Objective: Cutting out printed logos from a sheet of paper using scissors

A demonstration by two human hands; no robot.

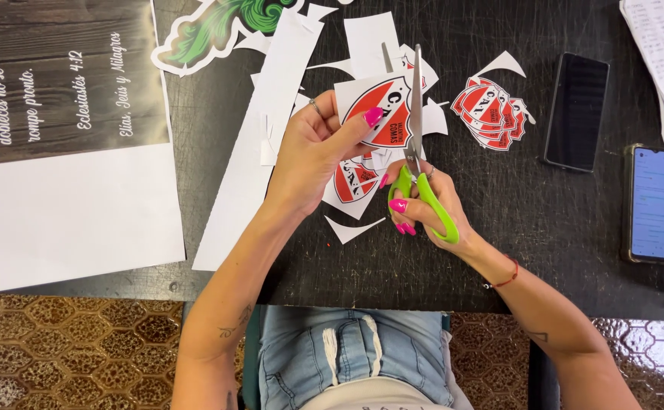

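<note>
Fingers (330, 125) of the left hand (313, 156) are pinching a red-and-white shield cutout (383, 114) over the black table (499, 243), while the right hand (431, 209) is gripping green-handled scissors (421, 163) (blades touching the cutout's edge).

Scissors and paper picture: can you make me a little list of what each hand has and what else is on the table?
left hand: holds a paper piece with a red and white shield badge
right hand: holds green-handled scissors, blades against the badge paper
cut-out badges: a small pile, right of the scissors
paper scraps: white, around the hands
phones: one dark, one lit, at right
table: black
</note>
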